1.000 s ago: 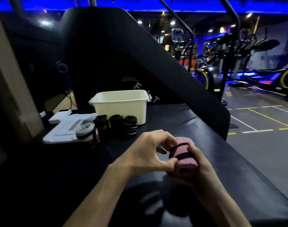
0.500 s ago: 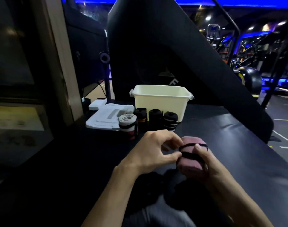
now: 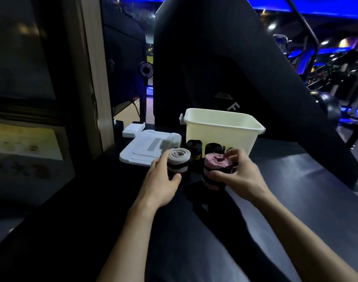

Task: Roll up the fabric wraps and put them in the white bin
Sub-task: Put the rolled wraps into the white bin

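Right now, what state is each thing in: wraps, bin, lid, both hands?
pink wrap: rolled, upright, held.
grey wrap: rolled, upright, held.
black wraps: rolled, standing before the bin.
white bin: open, contents not visible.
white lid: off, lying flat.
left hand: grips grey wrap.
right hand: grips pink wrap.

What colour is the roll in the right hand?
Pink with a black band, seen in the head view: roll, right hand.
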Tool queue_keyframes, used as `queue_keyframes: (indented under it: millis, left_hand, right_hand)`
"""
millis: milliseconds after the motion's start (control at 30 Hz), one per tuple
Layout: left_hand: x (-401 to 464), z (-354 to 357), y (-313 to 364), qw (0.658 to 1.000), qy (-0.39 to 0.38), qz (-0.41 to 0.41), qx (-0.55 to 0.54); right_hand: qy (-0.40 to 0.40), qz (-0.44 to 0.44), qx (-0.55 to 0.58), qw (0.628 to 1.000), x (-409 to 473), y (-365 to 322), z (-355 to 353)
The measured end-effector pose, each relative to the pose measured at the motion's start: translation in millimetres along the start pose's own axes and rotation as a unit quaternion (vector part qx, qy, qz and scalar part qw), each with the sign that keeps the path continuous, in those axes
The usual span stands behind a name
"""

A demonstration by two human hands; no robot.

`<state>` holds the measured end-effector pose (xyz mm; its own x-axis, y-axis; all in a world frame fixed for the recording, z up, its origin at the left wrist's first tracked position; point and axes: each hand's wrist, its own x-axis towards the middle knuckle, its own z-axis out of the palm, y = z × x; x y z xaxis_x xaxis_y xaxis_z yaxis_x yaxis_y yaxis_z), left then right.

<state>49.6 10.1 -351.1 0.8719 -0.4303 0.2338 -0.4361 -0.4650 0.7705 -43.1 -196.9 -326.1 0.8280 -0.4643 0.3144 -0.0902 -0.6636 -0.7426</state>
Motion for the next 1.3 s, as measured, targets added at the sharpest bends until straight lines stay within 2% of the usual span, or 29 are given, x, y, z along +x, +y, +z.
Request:
queue_keyframes:
  millis: [133, 300, 400, 467, 567, 700, 833, 933, 1000, 1133, 1233, 1300]
  left_hand:
    - [4.3, 12.7, -6.7, 0.997, -0.050, -0.034, -0.056]
    - [3.5, 18.1, -8.7, 0.992, -0.065, 0.002, -0.104]
    - [-2.5, 14.2, -6.3, 0.994, -0.069, 0.014, -0.087]
    - [-3.9, 5.6, 0.8, 0.996, -0.077, 0.011, -0.035]
    - [27.1, -12.1, 18.2, 0.992, -0.028, 0.046, 0.116]
    - [103.1, -21.7, 56.0, 0.964, 0.024, 0.118, 0.236]
    - [170.1, -5.7, 72.3, 0.930, 0.005, 0.181, 0.320]
    - [195.8, 4.1, 76.1, 0.912, -0.010, 0.156, 0.380]
    - [200.9, 6.0, 75.1, 0.908, 0.001, 0.146, 0.393]
    - [195.6, -13.8, 77.5, 0.911, 0.077, 0.177, 0.365]
    - [166.2, -58.2, 89.6, 0.928, 0.142, 0.169, 0.299]
    - [135.4, -99.7, 94.9, 0.922, 0.177, 0.176, 0.297]
  right_hand:
    - [0.010, -0.030, -0.022, 0.999, 9.1, 15.3, 24.6]
    - [0.040, -0.036, -0.061, 0.997, 14.7, 26.3, 21.4]
    - [0.037, -0.054, -0.087, 0.994, 9.2, 33.5, 16.4]
    - [0.037, -0.068, -0.095, 0.992, 3.7, 38.2, 17.1]
    - [0.044, -0.078, -0.075, 0.993, 2.6, 43.3, 18.9]
    - [0.050, -0.080, -0.069, 0.993, 4.8, 49.4, 23.0]
    - [0.057, -0.082, -0.079, 0.992, 6.9, 52.0, 24.3]
    - [0.063, -0.068, -0.087, 0.992, 8.4, 49.1, 24.5]
    - [0.068, -0.060, -0.097, 0.991, 10.2, 47.9, 25.6]
    - [0.102, -0.062, -0.067, 0.991, 9.6, 45.8, 25.1]
    - [0.132, -0.079, -0.003, 0.988, 1.1, 32.8, 16.2]
    - [0.142, -0.097, 0.045, 0.984, -8.0, 20.0, 3.7]
